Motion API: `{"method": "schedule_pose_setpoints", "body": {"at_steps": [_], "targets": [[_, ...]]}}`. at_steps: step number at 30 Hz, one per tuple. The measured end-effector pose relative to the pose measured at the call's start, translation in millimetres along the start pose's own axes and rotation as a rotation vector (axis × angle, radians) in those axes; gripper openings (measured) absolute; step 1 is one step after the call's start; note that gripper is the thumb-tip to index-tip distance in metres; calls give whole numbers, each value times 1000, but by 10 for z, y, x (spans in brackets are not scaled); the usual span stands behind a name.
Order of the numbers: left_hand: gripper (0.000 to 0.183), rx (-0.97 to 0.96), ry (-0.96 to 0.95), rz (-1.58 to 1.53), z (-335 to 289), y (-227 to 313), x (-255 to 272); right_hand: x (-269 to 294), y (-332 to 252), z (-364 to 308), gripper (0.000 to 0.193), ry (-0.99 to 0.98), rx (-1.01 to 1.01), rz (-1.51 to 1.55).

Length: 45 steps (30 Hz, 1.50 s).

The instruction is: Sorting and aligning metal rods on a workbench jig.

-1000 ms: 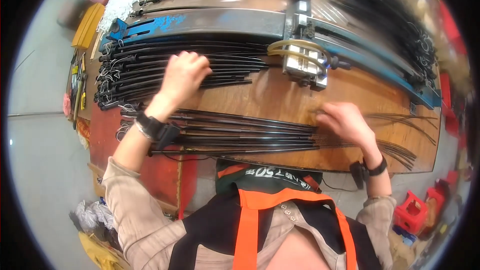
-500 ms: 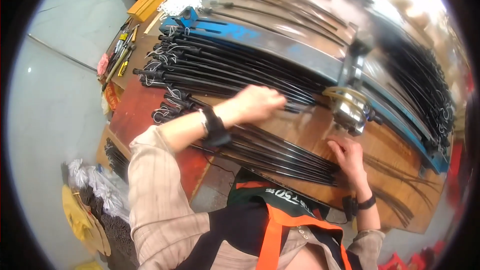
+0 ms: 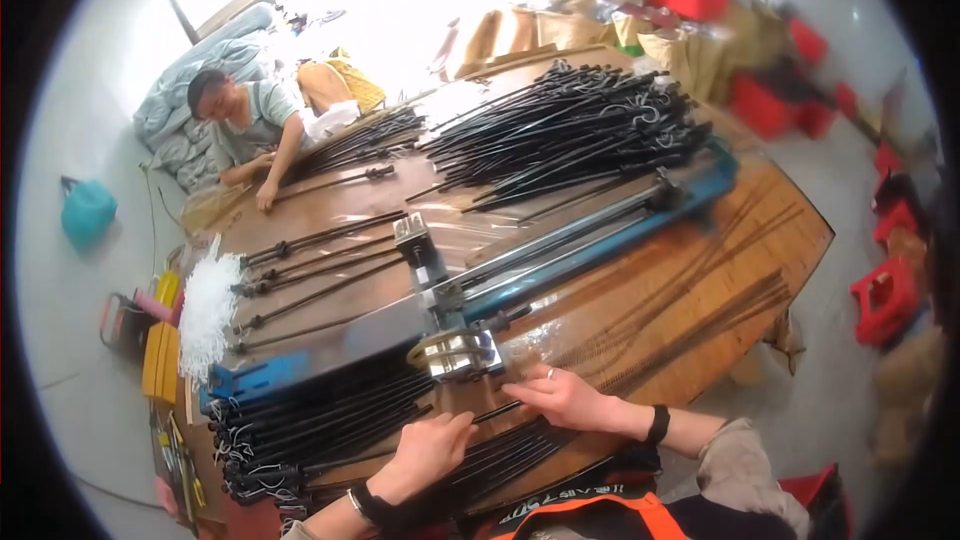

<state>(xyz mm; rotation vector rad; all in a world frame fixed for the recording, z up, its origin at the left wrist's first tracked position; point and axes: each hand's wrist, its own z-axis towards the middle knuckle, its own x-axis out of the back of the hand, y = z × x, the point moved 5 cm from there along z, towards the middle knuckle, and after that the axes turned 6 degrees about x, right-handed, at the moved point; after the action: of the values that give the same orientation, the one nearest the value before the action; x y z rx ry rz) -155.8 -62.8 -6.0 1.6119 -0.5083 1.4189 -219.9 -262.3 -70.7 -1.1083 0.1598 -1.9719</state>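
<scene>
My left hand (image 3: 430, 452) is closed, its fingers pinched on a thin black rod (image 3: 495, 411) near the table's front. The rod bridges the gap between both hands. My right hand (image 3: 565, 398) has thumb and fingers together at the rod's other end, with a ring showing on one finger. Just beyond them stands a shiny metal block (image 3: 470, 355) with a yellowish tube looped round it, mounted on a long blue bench fixture (image 3: 560, 280). Black rods with white string loops (image 3: 330, 420) lie left of my hands, and more rods (image 3: 515, 460) lie below them.
Across the fixture is a big heap of black rods (image 3: 580, 135). A white pile of ties (image 3: 208, 310) and a yellow box (image 3: 160, 360) sit at left. Thin bare rods (image 3: 700, 330) lie right. A person (image 3: 250, 125) works at the table's far left.
My view has swung up and across the table, bringing the other person into sight. My hands have come closer together below the metal block, with a rod now between them.
</scene>
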Motion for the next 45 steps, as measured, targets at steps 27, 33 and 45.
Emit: {"method": "schedule_pose_setpoints", "body": {"at_steps": [27,33,45], "targets": [[40,-366,71,330,2024,714,537,2078,1626,-550,44,401,-505,-643],[29,-249,89,338,1852,707,846,1889,690,170,28,633,71,-237],[38,-213,170,402,1289,-87,1054,1201,1062,200,30,403,-161,221]]}}
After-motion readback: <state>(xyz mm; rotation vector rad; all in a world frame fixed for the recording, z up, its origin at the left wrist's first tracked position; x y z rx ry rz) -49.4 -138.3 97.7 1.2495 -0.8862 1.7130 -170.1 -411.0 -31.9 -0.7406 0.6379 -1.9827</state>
